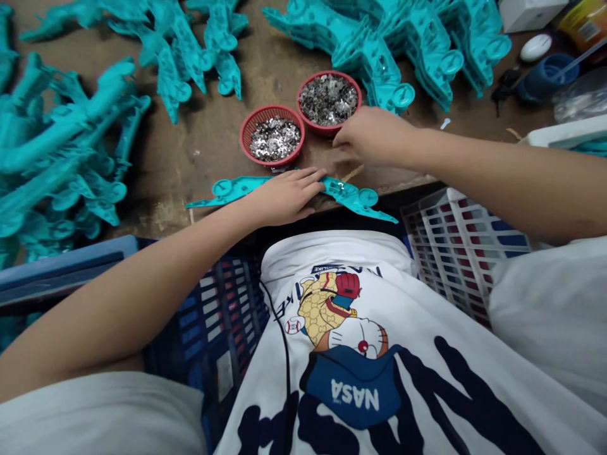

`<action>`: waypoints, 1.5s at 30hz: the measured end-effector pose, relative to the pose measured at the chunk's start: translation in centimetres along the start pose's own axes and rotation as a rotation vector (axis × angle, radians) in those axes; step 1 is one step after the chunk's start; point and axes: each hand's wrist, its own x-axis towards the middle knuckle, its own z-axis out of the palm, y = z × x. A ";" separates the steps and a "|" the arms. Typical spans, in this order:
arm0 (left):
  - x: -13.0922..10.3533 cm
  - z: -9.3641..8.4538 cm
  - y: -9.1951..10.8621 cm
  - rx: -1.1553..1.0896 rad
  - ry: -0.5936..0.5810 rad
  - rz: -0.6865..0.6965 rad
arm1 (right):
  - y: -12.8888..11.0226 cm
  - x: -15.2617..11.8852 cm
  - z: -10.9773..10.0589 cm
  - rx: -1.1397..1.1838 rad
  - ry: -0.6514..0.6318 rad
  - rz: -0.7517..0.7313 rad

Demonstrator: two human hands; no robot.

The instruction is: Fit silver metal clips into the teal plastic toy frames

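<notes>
A long turquoise plastic part (348,194) lies across the near edge of the table. My left hand (291,196) rests flat over its middle, fingers stretched out and covering that stretch. Beside the right red basket (329,131), low over the tabletop, is my right hand (367,136). Its fingers are curled downward and closed; whatever is between their tips is hidden. Small shiny metal pieces (328,100) fill that basket. A second red basket (244,136) to its left holds similar silvery pieces (275,139), just beyond my left hand.
Turquoise parts are heaped at the left (61,145), with stacks at the back (190,50) and back right (379,50). A blue cup (545,79) and a white box (531,12) stand far right. Below the table edge are a white crate (450,234) and a blue crate (222,316).
</notes>
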 end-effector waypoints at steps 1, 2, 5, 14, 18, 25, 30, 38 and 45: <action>0.0 -0.1 0.1 0.002 -0.004 -0.012 | 0.1 -0.1 -0.5 -0.081 -0.023 0.112; 0.0 -0.2 0.2 0.003 -0.009 -0.024 | 0.2 -0.2 -0.7 -0.158 -0.050 0.190; 0.0 -0.4 0.5 0.007 -0.015 -0.038 | 0.1 -0.3 -0.2 -0.237 -0.087 0.239; 0.1 -1.7 1.4 0.057 0.060 -0.221 | -1.0 0.0 0.8 -0.175 -0.075 0.249; 0.6 -1.7 2.1 0.065 0.069 -0.438 | -1.8 -1.2 -0.5 0.024 -0.058 0.083; 0.6 0.3 1.2 0.000 0.171 -0.474 | -3.7 -1.8 0.0 -0.018 -0.132 0.046; 0.1 1.5 0.6 -0.037 0.240 -0.341 | -3.9 -1.4 0.7 -0.057 -0.148 0.019; 0.1 1.1 -0.1 0.054 0.184 -0.251 | -5.5 -2.1 0.1 -0.111 -0.158 0.023; 0.7 -0.3 1.4 0.145 0.103 -0.286 | -6.7 -2.6 0.0 -0.092 -0.194 0.042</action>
